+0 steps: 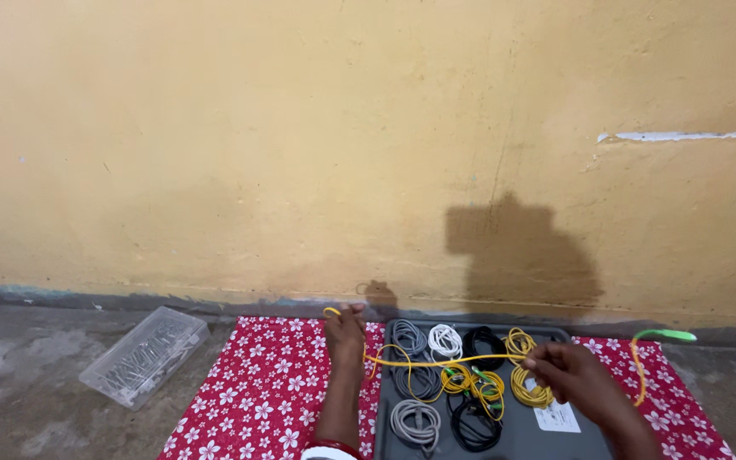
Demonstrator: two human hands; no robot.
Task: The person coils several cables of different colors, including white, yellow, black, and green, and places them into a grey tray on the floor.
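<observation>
My left hand (346, 334) pinches one end of a thin yellow cable (419, 362) above the red flowered cloth (257, 392). My right hand (574, 375) grips the same cable further along, over the dark grey tray (521, 434). The cable runs taut between both hands. Past my right hand it loops up to a green connector (666, 335). On the tray lie several coiled cables: grey (416, 422), white (445, 341), black (474, 426) and yellow (528, 388).
A clear plastic box (143, 355) with small parts lies on the concrete floor to the left of the cloth. A yellow wall (368, 145) rises right behind the tray. A white paper tag (558, 417) lies on the tray.
</observation>
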